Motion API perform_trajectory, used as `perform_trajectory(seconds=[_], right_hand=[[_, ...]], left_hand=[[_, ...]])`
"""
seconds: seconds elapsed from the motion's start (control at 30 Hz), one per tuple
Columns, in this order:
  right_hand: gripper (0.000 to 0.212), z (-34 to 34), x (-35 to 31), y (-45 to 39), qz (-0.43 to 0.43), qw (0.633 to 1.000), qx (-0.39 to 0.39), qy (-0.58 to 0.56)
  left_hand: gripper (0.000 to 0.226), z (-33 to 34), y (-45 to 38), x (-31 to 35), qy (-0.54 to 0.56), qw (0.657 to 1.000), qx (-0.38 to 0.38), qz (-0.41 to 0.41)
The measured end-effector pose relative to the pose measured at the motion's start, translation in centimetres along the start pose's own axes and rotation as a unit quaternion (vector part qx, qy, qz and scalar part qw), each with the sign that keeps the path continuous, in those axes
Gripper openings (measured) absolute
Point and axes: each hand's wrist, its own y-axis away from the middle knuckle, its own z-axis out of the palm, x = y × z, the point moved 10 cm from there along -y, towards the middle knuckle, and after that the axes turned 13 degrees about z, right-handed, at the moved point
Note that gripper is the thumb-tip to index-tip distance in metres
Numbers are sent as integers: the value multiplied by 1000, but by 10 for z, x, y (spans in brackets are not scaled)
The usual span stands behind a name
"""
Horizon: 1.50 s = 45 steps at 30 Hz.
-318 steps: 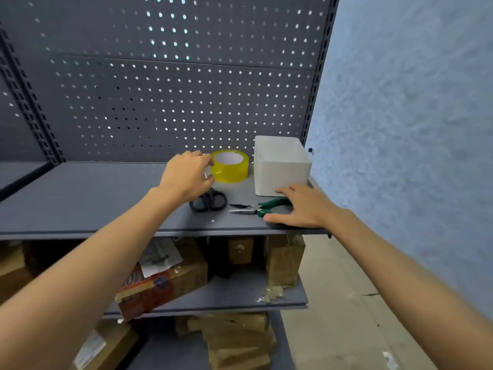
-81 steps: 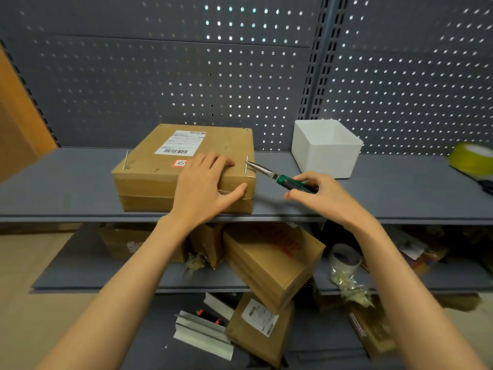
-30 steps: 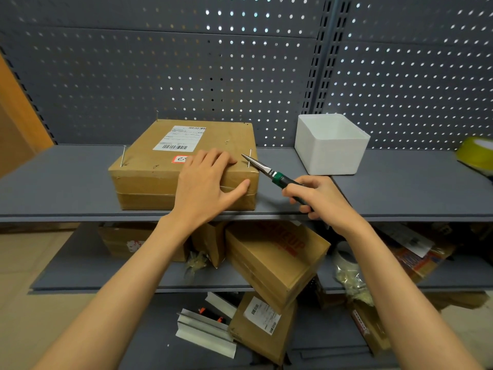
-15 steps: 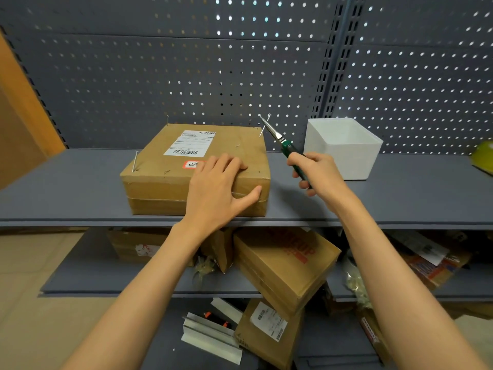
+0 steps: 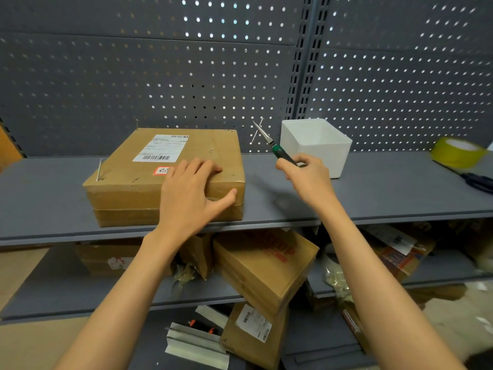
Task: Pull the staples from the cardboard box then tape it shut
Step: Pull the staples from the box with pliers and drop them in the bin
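Note:
A flat brown cardboard box [image 5: 149, 177] with a white shipping label lies on the grey shelf [image 5: 373, 193]. My left hand [image 5: 192, 193] rests flat on the box's near right corner, thumb over the edge. My right hand [image 5: 306, 177] grips green-handled needle-nose pliers [image 5: 272, 144], raised to the right of the box. A thin metal staple [image 5: 256, 130] is pinched in the pliers' tip. Another staple [image 5: 99, 170] sticks up at the box's near left corner, and one [image 5: 137, 124] at the far left corner.
A white open bin [image 5: 317, 145] stands just right of the pliers. A yellow tape roll [image 5: 460, 152] and black scissors [image 5: 477, 180] lie at the far right. Pegboard backs the shelf. Lower shelves hold several cardboard boxes [image 5: 264, 265] and packing scraps.
The pliers pulled the staple out of the box's near right corner and lifted it up and right toward the white bin. My left hand stayed on the box.

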Motion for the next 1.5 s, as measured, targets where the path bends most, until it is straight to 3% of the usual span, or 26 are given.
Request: perform_trajectory(seconds=[0.43, 1.5], right_hand=[[35, -72, 18, -13, 56, 973, 197, 108], [51, -78, 11, -24, 6, 912, 292, 287]], left_hand=[[54, 7, -7, 11, 4, 1000, 1, 10], [53, 10, -10, 15, 6, 1000, 5, 11]])
